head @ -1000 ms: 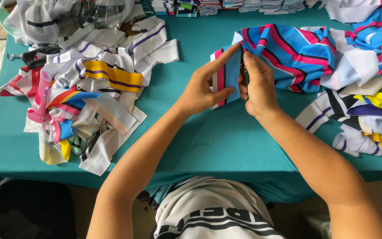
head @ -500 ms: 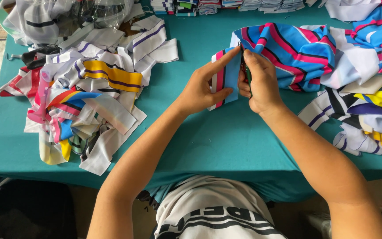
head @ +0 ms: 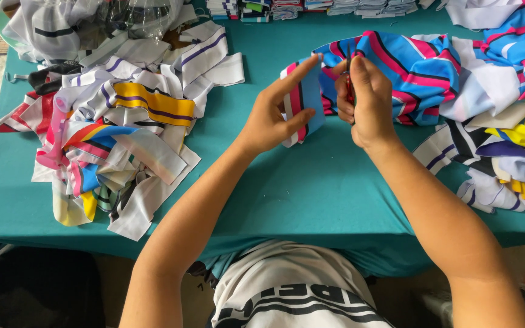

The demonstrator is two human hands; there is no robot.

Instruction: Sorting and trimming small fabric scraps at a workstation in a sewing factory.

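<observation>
My left hand (head: 273, 115) pinches a small striped fabric piece (head: 308, 97), blue, pink and white, held upright over the teal table. My right hand (head: 364, 103) is closed around a small red-handled cutter (head: 349, 85) whose tip sits at the top edge of that piece. Just behind both hands lies a larger blue, pink and black striped cloth (head: 414, 70). The cutter's blades are mostly hidden by my fingers.
A heap of striped fabric strips (head: 116, 121) covers the left of the teal table (head: 311, 188). More cut pieces (head: 505, 146) pile up at the right. Folded stacks (head: 311, 7) line the far edge. Clear plastic bags (head: 123, 15) lie at the far left.
Both hands stay together at the striped piece. The left fingers have shifted slightly on the fabric, and the right hand has worked the cutter along its top edge.
</observation>
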